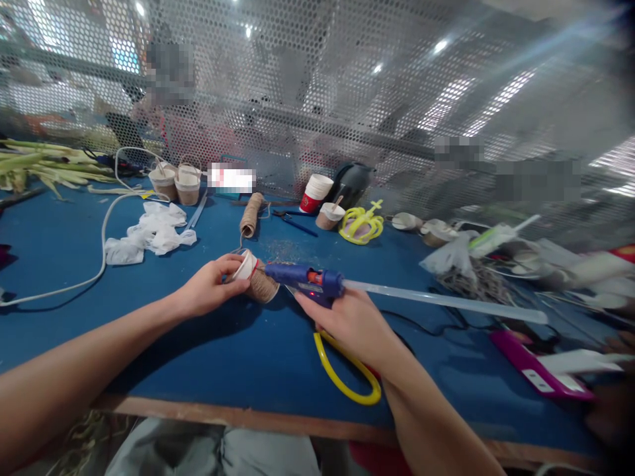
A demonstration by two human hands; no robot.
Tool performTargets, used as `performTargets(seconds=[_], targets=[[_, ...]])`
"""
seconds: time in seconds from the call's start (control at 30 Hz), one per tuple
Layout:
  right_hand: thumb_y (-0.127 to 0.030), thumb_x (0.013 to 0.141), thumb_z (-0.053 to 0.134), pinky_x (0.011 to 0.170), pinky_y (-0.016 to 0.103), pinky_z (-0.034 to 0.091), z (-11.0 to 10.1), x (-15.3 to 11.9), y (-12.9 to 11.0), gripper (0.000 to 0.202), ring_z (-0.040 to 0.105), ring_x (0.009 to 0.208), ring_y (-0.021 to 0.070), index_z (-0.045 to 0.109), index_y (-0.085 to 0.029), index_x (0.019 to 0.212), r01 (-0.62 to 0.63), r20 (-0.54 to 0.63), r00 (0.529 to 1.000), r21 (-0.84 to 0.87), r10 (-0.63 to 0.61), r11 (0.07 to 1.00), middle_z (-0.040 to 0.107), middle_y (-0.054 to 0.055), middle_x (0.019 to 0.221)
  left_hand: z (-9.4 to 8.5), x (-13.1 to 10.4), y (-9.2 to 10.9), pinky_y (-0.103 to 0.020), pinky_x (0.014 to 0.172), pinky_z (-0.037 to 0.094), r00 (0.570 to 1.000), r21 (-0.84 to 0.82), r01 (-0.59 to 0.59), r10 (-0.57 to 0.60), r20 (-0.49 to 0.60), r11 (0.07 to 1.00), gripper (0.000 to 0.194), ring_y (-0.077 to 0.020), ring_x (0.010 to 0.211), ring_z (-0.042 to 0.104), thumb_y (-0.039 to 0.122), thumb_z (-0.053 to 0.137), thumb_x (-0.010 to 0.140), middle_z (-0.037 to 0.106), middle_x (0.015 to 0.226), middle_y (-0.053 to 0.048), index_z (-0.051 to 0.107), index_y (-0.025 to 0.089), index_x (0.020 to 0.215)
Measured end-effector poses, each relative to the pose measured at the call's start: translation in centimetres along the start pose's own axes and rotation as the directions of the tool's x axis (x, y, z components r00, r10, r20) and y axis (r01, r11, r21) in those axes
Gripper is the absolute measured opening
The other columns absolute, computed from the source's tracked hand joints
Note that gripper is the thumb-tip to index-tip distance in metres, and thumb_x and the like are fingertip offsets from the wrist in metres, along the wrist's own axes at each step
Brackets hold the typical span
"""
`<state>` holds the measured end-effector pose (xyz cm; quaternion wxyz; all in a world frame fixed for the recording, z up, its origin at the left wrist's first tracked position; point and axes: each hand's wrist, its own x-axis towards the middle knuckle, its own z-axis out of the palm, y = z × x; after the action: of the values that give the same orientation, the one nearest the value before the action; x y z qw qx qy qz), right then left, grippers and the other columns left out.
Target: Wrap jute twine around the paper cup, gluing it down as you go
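Blue glue gun (302,276), its markings (316,289) illegible, sits gripped in the right hand (356,322); the left hand (211,284) holds a twine-wrapped cup (262,285) between closed fingers.

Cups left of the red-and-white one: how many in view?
3: leftmost cup and neighbouring cup, side by side at the back left, behind the crumpled white plastic; tilted cup in the left hand. Others may be hidden.
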<state>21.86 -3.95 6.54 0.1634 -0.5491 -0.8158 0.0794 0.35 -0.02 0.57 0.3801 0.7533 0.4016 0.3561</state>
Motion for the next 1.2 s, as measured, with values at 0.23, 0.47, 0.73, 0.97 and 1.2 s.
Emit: performTargets(seconds=[0.23,0.47,0.73,0.97,1.2], targets=[[-0.029,0.078,0.045,0.063,0.027,0.043,0.27,-0.08,-0.02,0.017,0.058,0.064,0.0173,0.057,-0.018,0.07,0.061,-0.065,0.996,0.013,-0.06,0.998,0.064,0.004,0.069,-0.18,-0.07,0.21,-0.039,0.1,0.031,1.0,0.004,-0.006,0.006,0.027,1.0,0.031,-0.027,0.113,0.046,0.032,0.049,0.077,0.056,0.114,-0.012,0.063,0.011,0.096],[-0.023,0.077,0.047,0.059,0.026,0.043,-0.01,-0.11,-0.17,0.013,0.057,0.061,0.016,0.058,-0.018,0.071,0.135,-0.077,0.988,0.033,-0.133,0.99,0.062,0.003,0.067,-0.13,-0.03,0.23,-0.037,0.101,0.03,1.0,-0.004,-0.001,0.001,0.03,1.0,0.029,-0.0249,0.115,0.044,0.03,0.049,0.077,0.056,0.115,-0.01,0.062,0.013,0.096],[-0.021,0.076,0.048,0.057,0.026,0.042,0.0,-0.15,-0.25,0.011,0.054,0.058,0.0147,0.057,-0.017,0.07,0.128,-0.078,0.989,0.046,-0.125,0.991,0.061,0.003,0.065,-0.14,0.01,0.39,-0.037,0.101,0.03,0.999,-0.01,-0.015,0.016,0.034,1.0,0.028,-0.0246,0.114,0.045,0.03,0.049,0.077,0.059,0.112,-0.01,0.063,0.012,0.094],[-0.023,0.077,0.046,0.058,0.026,0.041,-0.05,-0.26,-0.39,0.013,0.055,0.061,0.0154,0.056,-0.018,0.07,0.105,-0.038,0.994,0.049,-0.103,0.993,0.061,0.003,0.067,-0.12,-0.01,0.46,-0.036,0.101,0.03,0.999,0.008,-0.029,0.029,0.032,1.0,0.028,-0.0238,0.113,0.046,0.031,0.048,0.078,0.061,0.109,-0.008,0.064,0.014,0.094],[-0.024,0.076,0.047,0.059,0.026,0.041,0.03,-0.11,-0.25,0.015,0.056,0.061,0.0162,0.059,-0.018,0.07,0.073,-0.034,0.997,-0.007,-0.073,0.997,0.062,0.003,0.065,-0.18,-0.05,0.47,-0.035,0.101,0.031,0.999,0.02,-0.035,0.034,0.039,0.999,0.028,-0.023,0.115,0.045,0.029,0.047,0.078,0.059,0.113,-0.009,0.062,0.013,0.095]])
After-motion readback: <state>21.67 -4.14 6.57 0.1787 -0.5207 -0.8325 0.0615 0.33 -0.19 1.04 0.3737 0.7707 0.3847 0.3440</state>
